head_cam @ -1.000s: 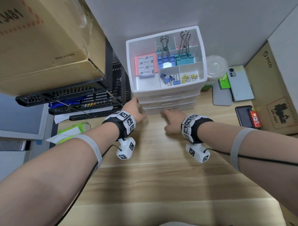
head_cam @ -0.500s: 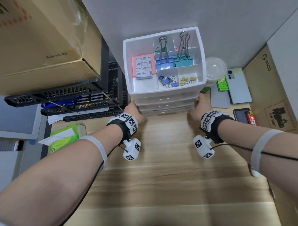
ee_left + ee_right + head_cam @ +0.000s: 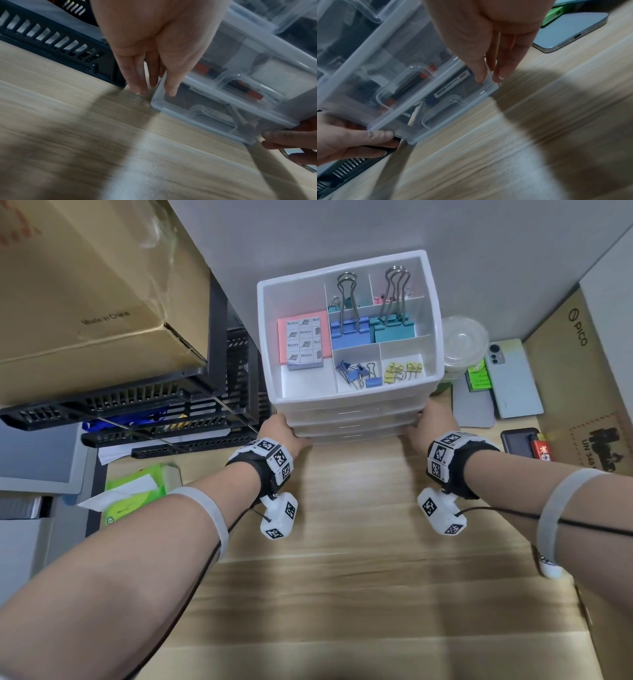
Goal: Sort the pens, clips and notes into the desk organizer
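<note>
The white desk organizer [image 3: 349,405] stands at the back of the wooden desk, its drawers closed. Its top tray holds a pink notes pad [image 3: 303,340], a large blue clip [image 3: 349,332], a teal clip [image 3: 394,328], small blue clips [image 3: 359,373] and yellow clips [image 3: 402,370]. Pens [image 3: 252,93] show through the clear drawer fronts, also a marker [image 3: 452,86]. My left hand [image 3: 284,433] presses the lower left corner with straight fingers [image 3: 137,89]. My right hand [image 3: 428,426] presses the lower right corner the same way, fingers [image 3: 500,73] straight.
Black stacked trays [image 3: 137,405] under a cardboard box [image 3: 85,285] sit close to the organizer's left. A green tissue pack [image 3: 137,491] lies front left. On the right are a plastic lid [image 3: 464,344], phones [image 3: 513,378], a lighter [image 3: 543,446] and a cardboard wall [image 3: 582,371].
My right hand has slid from the front middle of the organizer to its lower right corner. The left hand has stayed at the left corner.
</note>
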Tool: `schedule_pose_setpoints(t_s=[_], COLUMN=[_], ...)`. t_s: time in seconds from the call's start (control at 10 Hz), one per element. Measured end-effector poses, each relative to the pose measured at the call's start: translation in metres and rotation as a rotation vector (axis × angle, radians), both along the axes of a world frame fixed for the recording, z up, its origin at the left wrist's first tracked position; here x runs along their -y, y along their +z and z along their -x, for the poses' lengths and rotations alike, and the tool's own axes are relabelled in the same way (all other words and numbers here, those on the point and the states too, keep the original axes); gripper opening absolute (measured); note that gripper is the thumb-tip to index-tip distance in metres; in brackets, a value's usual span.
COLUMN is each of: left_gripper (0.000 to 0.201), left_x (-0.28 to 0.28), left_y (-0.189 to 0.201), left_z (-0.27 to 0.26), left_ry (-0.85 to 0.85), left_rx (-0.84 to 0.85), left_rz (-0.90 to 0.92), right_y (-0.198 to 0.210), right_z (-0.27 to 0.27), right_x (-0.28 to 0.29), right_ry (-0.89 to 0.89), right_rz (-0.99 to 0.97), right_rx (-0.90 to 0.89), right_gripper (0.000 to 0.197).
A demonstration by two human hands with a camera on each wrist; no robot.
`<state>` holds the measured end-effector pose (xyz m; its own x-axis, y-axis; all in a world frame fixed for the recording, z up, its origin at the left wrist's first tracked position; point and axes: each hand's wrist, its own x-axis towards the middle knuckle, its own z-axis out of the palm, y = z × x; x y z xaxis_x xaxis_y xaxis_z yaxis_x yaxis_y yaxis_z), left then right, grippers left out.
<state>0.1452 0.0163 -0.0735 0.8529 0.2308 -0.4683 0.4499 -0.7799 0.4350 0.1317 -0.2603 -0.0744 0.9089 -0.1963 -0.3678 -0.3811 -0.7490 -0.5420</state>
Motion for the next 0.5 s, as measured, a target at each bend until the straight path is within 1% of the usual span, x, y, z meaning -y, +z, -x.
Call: schedule_pose_setpoints(t_s=[0.1, 0.2, 0.3, 0.4, 0.5], left_gripper=[0.058, 0.058, 0.062, 0.064, 0.062], left_x=[0.001, 0.003, 0.006, 0.004, 0.003], left_y=[0.005, 0.006, 0.009, 0.010, 0.017], left_z=[0.001, 0.002, 0.007, 0.008, 0.014], left_ry=[-0.004, -0.003, -0.075, -0.107, -0.115], left_rx=[0.001, 0.000, -0.062, -0.134, -0.211], left_rz=[-0.002, -0.025, -0.051, -0.075, -0.108], right_y=[0.001, 0.001, 0.000, -0.001, 0.003], right_z=[0.001, 0.002, 0.002, 0.000, 0.004], right_x=[-0.002, -0.005, -0.010, -0.013, -0.016], right_ry=[-0.002, -0.019, -0.076, -0.056, -0.019], right_rz=[0.023, 0.019, 0.022, 0.089, 0.105], right_rx=[-0.008, -0.005, -0.073, -0.228, -0.323], right_gripper=[0.017, 0.020, 0.021, 0.018, 0.014])
